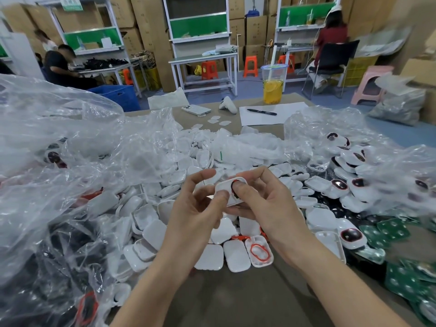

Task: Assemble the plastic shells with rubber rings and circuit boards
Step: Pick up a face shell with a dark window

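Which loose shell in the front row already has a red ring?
The rightmost shell, just below the right hand; its neighbours lie plain white.

One view only, head-worn, wide-angle. Camera is looking forward and down across the counter (236,303), sitting close above the left hand (195,208) and right hand (266,204) at mid-frame. Top third is taking in the room beyond. Frame edges are bending and smearing.
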Demonstrator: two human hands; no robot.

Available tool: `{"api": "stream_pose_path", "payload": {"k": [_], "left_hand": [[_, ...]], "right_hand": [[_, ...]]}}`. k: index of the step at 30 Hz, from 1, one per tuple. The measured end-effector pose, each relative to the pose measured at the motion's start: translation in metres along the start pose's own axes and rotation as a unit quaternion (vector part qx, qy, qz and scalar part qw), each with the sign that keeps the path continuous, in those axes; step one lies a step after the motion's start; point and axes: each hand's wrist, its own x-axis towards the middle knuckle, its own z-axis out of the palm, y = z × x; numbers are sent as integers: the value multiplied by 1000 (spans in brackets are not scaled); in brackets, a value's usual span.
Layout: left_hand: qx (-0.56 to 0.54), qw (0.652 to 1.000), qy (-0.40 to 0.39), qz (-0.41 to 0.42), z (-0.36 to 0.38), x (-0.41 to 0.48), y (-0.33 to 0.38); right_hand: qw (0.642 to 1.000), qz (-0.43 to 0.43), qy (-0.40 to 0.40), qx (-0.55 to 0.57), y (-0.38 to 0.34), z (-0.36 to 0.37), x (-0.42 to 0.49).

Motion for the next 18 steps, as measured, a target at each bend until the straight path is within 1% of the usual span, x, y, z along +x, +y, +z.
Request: {"api": "stream_pose_path", "payload": {"k": [3,6,10,15,18], "left_hand": [[-19,1000,-11,-4,0,-1,-2],[-19,1000,1,8,7,-4,-5],[89,994,26,57,11,-6,-8],[149,985,34,73,8,-8,-7],[202,973,41,106,1,-5,-3]], "right_hand": [[1000,3,0,19,1,2,0],[999,10,0,52,4,4,-1],[998,1,8,55,9,8,-1],[998,4,11,70,12,12,-2],[998,-1,6,62,13,12,-2]]}}
